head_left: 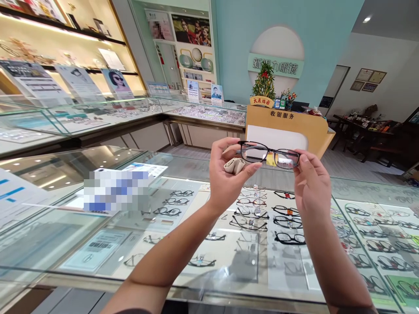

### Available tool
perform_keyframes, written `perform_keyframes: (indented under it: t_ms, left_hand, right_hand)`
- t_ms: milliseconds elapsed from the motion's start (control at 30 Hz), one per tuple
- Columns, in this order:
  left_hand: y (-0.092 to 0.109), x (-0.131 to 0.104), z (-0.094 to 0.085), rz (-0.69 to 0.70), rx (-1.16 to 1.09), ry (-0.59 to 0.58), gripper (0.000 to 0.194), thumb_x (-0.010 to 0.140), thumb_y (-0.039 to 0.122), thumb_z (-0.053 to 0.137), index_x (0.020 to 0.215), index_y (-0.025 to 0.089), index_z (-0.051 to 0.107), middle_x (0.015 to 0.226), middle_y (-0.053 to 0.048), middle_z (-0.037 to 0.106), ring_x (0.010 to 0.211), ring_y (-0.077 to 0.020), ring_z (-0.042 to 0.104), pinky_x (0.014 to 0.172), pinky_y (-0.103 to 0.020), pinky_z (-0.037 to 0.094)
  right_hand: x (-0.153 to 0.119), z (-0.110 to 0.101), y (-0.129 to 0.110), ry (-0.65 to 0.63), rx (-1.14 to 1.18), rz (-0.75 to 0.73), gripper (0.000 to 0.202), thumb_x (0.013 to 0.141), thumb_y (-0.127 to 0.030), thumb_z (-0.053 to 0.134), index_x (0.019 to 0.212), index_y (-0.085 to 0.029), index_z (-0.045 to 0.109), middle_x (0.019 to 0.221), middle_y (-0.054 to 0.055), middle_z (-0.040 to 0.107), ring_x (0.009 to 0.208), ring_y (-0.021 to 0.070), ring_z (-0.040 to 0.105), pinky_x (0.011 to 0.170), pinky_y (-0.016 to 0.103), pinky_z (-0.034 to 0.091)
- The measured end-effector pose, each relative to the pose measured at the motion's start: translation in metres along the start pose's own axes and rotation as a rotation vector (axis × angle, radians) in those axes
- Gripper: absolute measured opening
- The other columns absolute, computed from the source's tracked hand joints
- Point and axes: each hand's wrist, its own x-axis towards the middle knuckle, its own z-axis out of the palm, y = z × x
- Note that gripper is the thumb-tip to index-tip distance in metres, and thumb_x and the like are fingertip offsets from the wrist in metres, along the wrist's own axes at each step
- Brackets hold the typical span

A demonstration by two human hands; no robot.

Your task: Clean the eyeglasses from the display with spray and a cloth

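Note:
A pair of black-framed eyeglasses (270, 151) is held up in front of me, above the glass display case (183, 162). My left hand (225, 172) grips the frame's left end and also has a folded beige cloth (234, 165) tucked against its palm. At the frame's right end, the fingers of my right hand (310, 185) pinch the corner near the hinge. The lenses are clear, with a yellowish patch visible through the middle. Below my hands, rows of eyeglasses (250, 212) lie under the glass.
A service counter (288, 120) with a potted plant (263, 80) stands ahead. Display cases with advertising cards (118, 83) run along the left and back. A blurred-out box or card (114, 189) lies on the glass at left. Dark wooden furniture (363, 131) is at far right.

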Motion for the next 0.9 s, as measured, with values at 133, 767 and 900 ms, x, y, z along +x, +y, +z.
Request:
perform_keyframes:
  t_ms: [133,767,900]
  left_hand:
    - [0.000,0.001,0.001,-0.034,-0.048,0.023,0.062,0.079,0.047,0.098,0.120,0.028,0.056,0.110,-0.004,0.080,0.086,-0.0144,0.079,0.061,-0.019,0.056]
    - [-0.009,0.013,-0.003,-0.425,-0.323,-0.073,0.067,0.075,0.050,0.098,0.124,0.031,0.056,0.113,-0.003,0.078,0.044,-0.0010,0.039,0.039,-0.020,0.029]
    - [-0.008,0.014,-0.004,-0.441,-0.337,-0.065,0.072,0.073,0.050,0.099,0.128,0.033,0.056,0.116,-0.004,0.076,0.046,-0.0011,0.038,0.040,-0.021,0.027]
  right_hand:
    - [0.000,0.000,-0.001,-0.026,0.090,0.118,0.025,0.088,-0.053,0.084,0.097,-0.029,0.080,0.108,0.000,0.082,0.107,0.0193,0.075,0.102,0.040,0.058]
    - [-0.006,0.002,-0.007,-0.022,0.048,0.089,0.020,0.088,-0.047,0.086,0.093,-0.029,0.079,0.098,-0.001,0.079,0.095,0.0170,0.071,0.098,0.038,0.058]
    - [-0.006,0.002,-0.009,-0.039,0.026,0.084,0.016,0.089,-0.044,0.083,0.092,-0.029,0.079,0.098,0.000,0.079,0.093,0.0171,0.071,0.094,0.037,0.058]
